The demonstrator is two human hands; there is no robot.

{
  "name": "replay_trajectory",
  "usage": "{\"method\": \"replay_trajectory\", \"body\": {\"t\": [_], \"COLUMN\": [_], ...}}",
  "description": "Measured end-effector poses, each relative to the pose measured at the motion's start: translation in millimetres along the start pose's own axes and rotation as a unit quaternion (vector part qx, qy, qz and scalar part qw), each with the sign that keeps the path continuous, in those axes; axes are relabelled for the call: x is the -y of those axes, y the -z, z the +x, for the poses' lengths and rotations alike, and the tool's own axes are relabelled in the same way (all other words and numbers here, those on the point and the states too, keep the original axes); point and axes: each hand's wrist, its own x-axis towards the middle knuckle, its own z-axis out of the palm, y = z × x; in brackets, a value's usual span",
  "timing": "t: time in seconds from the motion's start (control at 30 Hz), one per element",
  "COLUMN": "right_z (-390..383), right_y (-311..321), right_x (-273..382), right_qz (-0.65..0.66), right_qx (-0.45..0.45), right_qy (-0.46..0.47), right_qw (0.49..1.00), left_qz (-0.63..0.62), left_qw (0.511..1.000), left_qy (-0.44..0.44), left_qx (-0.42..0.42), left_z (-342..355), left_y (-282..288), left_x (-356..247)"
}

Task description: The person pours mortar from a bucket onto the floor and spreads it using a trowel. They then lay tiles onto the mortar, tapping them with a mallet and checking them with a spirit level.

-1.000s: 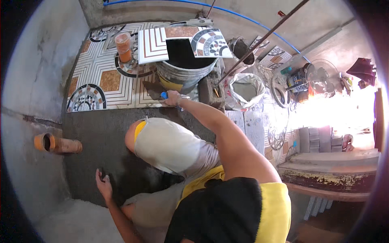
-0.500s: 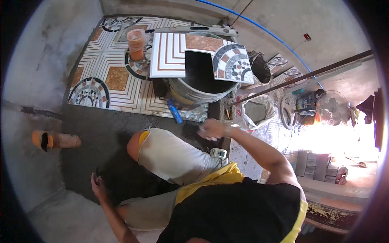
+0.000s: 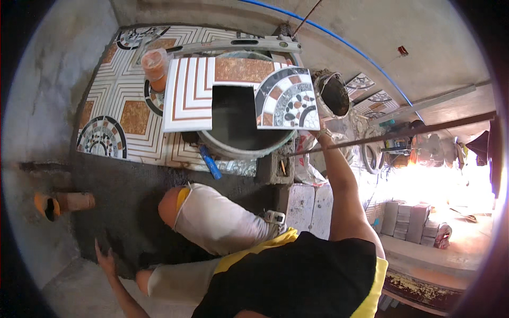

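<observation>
My left hand (image 3: 105, 256) is low at the left over the grey cement bed (image 3: 122, 196), fingers extended and empty. My right hand (image 3: 323, 132) reaches to the right corner of the cut patterned tile (image 3: 238, 71); its fingers are mostly hidden, so its grip is unclear. That tile rests across a large bucket (image 3: 270, 148) with a dark interior. A blue-handled trowel (image 3: 210, 161) lies below the bucket's left side. An orange pipe (image 3: 156, 79) stands on the laid tiles (image 3: 135, 116), and a long level (image 3: 222, 46) lies behind the bucket.
A pipe stub (image 3: 74, 201) juts from the left wall. Right of the bucket are a concrete ledge (image 3: 278, 169), another bucket (image 3: 334, 95), a sack (image 3: 307, 169) and a slanting rod (image 3: 392, 138). Stacked blocks (image 3: 411, 222) sit by the bright opening at right.
My right hand has left the trowel handle and moved up and rightward to the cut tile's corner. The view has shifted, and the tile and bucket appear larger.
</observation>
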Motion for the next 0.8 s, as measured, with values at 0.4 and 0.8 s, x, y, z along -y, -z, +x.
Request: {"method": "replay_trajectory", "body": {"t": [0.4, 0.8], "right_z": [7.8, 59.1], "right_y": [-27.8, 32.5], "right_x": [-11.6, 2.9], "right_qz": [0.210, 0.042], "right_qx": [-0.034, 0.023], "right_qy": [-0.208, -0.390], "right_qw": [0.955, 0.919], "left_qz": [0.210, 0.165], "left_qw": [0.967, 0.983], "left_qy": [0.143, 0.070], "left_qx": [-0.012, -0.026], "left_z": [-87.0, -25.8], "left_y": [76.5, 82.8], "left_x": [56.4, 41.3]}}
